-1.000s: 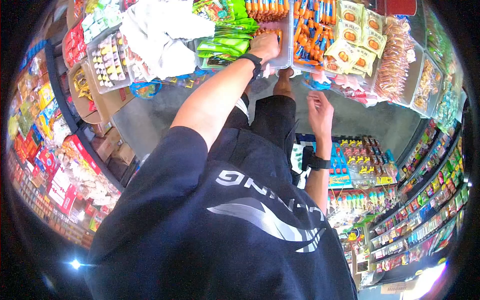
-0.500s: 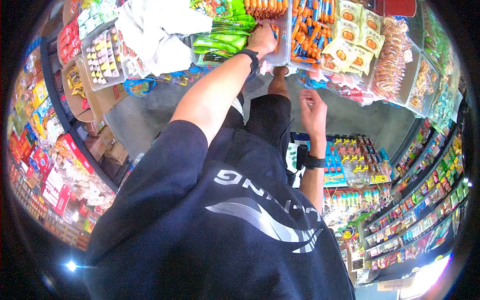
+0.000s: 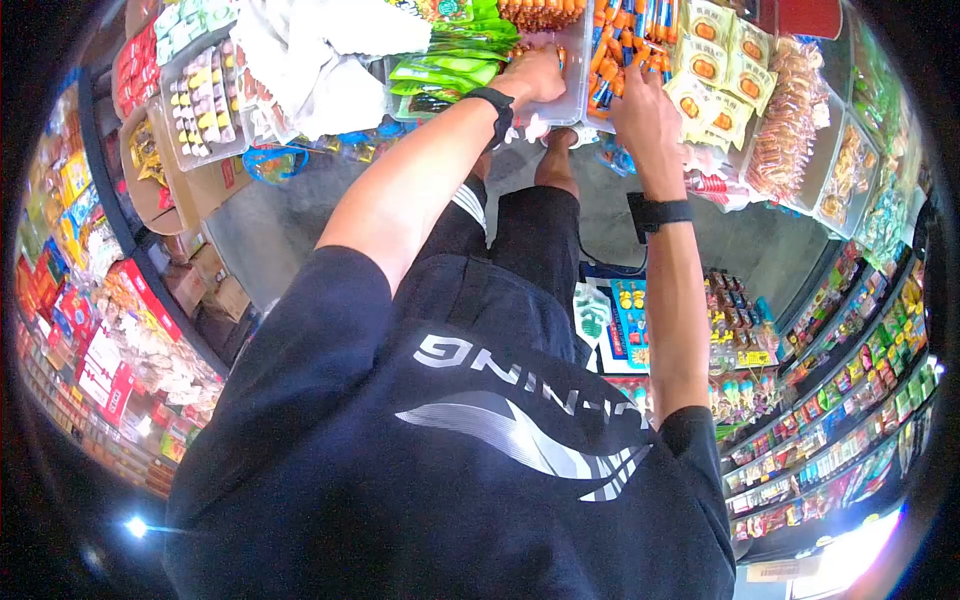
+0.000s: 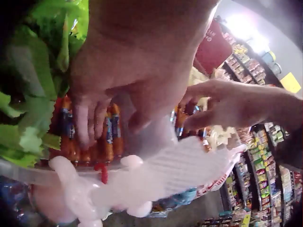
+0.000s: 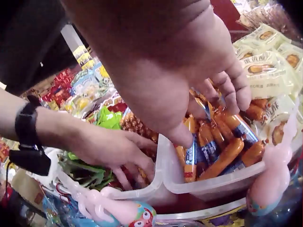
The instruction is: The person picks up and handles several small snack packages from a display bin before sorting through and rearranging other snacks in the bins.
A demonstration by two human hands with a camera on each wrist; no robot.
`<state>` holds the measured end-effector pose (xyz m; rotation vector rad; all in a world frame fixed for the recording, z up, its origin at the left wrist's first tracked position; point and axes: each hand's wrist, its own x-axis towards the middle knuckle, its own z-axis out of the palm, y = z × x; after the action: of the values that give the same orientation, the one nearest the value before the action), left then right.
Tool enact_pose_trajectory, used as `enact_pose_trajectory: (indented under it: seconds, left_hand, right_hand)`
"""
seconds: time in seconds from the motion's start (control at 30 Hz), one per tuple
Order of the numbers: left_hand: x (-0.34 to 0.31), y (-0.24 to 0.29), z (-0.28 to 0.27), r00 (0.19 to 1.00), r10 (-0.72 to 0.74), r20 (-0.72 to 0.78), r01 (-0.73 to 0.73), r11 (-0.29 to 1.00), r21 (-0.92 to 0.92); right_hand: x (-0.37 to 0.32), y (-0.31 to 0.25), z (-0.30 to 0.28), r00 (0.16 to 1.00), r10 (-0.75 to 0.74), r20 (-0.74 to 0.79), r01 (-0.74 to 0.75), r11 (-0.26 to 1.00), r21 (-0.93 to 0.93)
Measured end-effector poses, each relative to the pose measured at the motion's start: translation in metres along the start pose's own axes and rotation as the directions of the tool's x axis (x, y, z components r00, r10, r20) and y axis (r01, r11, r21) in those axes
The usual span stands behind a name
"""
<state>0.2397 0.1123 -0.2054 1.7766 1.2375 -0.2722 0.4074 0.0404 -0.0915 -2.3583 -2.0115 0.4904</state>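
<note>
Left hand (image 3: 537,77) and right hand (image 3: 650,130) at orange sausages (image 5: 227,158) in adjoining bins (image 5: 213,183)

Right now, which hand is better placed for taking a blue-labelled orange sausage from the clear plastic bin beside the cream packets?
Right hand, probably: it reaches into that bin; the left hand is inside the neighbouring bin.

Both arms (image 3: 395,195) (image 3: 678,310) stretch forward; the left hand (image 3: 537,75) points its fingers down, the right hand (image 3: 650,122) holds thumb and fingers apart.
</note>
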Motion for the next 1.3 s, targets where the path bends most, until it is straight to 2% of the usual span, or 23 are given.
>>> enact_pose_trajectory:
  seconds: [0.07, 0.13, 0.2, 0.23, 0.27, 0.33, 0.4, 0.47, 0.6, 0.67, 0.73, 0.8, 0.93, 1.03, 1.1, 1.3]
  left_hand:
    - [-0.010, 0.007, 0.001, 0.998, -0.022, -0.064, 0.022, 1.000, -0.001]
    - [-0.032, 0.018, -0.009, 0.991, -0.041, -0.127, 0.040, 0.999, -0.008]
    - [-0.056, 0.027, -0.027, 1.000, -0.022, -0.021, 0.019, 0.994, -0.110]
    - [-0.065, 0.025, -0.028, 0.998, 0.044, -0.037, -0.048, 0.993, -0.105]
    - [-0.080, 0.021, -0.027, 0.998, 0.044, -0.048, -0.050, 0.992, -0.112]
    - [-0.131, 0.020, -0.033, 0.987, 0.123, -0.105, -0.143, 0.965, -0.219]
    - [-0.157, 0.009, -0.033, 0.983, 0.114, -0.147, -0.152, 0.948, -0.279]
    - [-0.178, -0.001, -0.039, 0.975, 0.103, -0.197, -0.166, 0.927, -0.337]
    - [-0.207, -0.025, -0.051, 0.949, 0.090, -0.304, -0.206, 0.903, -0.377]
    - [-0.223, -0.026, -0.062, 0.949, -0.023, -0.315, -0.110, 0.911, -0.398]
    - [-0.228, -0.034, -0.061, 0.935, -0.064, -0.349, -0.106, 0.888, -0.448]
    - [-0.232, -0.042, -0.058, 0.918, -0.114, -0.379, -0.101, 0.859, -0.502]
    - [-0.232, -0.049, -0.053, 0.908, -0.158, -0.388, -0.090, 0.831, -0.549]
    - [-0.231, -0.047, -0.056, 0.920, -0.184, -0.345, -0.053, 0.815, -0.577]
    - [-0.231, -0.046, -0.056, 0.918, -0.137, -0.373, -0.075, 0.863, -0.500]
    - [-0.218, -0.046, -0.060, 0.913, -0.073, -0.402, -0.140, 0.868, -0.476]
  right_hand:
    - [0.005, -0.010, 0.005, 0.998, 0.001, 0.066, 0.009, 0.989, -0.146]
    - [0.004, -0.007, 0.021, 0.997, -0.068, 0.028, 0.072, 0.979, -0.192]
    - [0.001, -0.012, 0.022, 0.998, -0.017, 0.064, 0.033, 0.964, -0.265]
    - [0.002, -0.010, 0.024, 0.998, -0.025, 0.061, 0.041, 0.961, -0.273]
    - [0.004, -0.007, 0.024, 0.998, -0.025, 0.058, 0.037, 0.974, -0.224]
    - [0.001, -0.004, 0.018, 0.997, -0.050, 0.066, 0.061, 0.980, -0.190]
    - [-0.006, 0.005, 0.018, 0.993, -0.066, 0.095, 0.076, 0.991, -0.107]
    - [-0.009, 0.011, 0.023, 0.989, -0.126, 0.072, 0.135, 0.982, -0.136]
    - [-0.005, 0.009, 0.034, 0.991, -0.096, 0.094, 0.109, 0.984, -0.143]
    - [-0.005, 0.003, 0.037, 0.990, -0.035, 0.138, 0.065, 0.973, -0.222]
    - [0.001, 0.001, 0.040, 0.989, -0.044, 0.144, 0.081, 0.962, -0.262]
    - [0.010, 0.000, 0.043, 0.966, 0.057, 0.251, 0.013, 0.963, -0.269]
    - [0.010, 0.006, 0.040, 0.968, -0.022, 0.248, 0.077, 0.973, -0.215]
    - [0.008, 0.004, 0.037, 0.969, -0.019, 0.248, 0.072, 0.976, -0.204]
    - [0.009, 0.003, 0.035, 0.965, -0.008, 0.263, 0.063, 0.977, -0.204]
    - [0.013, 0.013, 0.027, 0.949, -0.005, 0.316, 0.044, 0.992, -0.118]
